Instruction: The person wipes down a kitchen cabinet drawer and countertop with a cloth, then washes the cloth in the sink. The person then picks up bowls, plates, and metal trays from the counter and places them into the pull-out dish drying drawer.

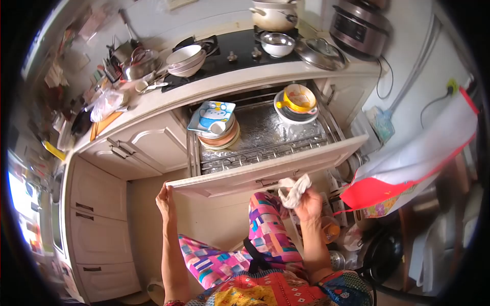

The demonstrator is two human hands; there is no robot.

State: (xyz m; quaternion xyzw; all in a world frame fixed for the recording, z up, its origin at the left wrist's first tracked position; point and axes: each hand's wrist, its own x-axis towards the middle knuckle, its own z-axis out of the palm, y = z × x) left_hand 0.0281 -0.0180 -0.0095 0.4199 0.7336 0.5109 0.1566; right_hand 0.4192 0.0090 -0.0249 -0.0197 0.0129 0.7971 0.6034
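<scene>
My left hand [165, 201] grips the left end of the pulled-out drawer front [224, 184]. In my right hand [309, 205] is a crumpled whitish cloth [294, 192], held close to the drawer's handle [267, 182]. The drawer has a foil-like lining [258, 125] and a metal rail. At its left stands a stack of plates topped by a blue-and-white square dish [212, 116], with a small white cup [217, 127] on the stack. A yellow bowl [299, 98] tops another stack at the right.
Above the drawer is a black gas stove [224, 58] with white bowls [185, 60], a metal-rimmed bowl [277, 46] and a pot [274, 15]. A glass lid [320, 53] and a cooker [357, 30] stand right. A red-edged apron [408, 158] hangs right, above pans [383, 255].
</scene>
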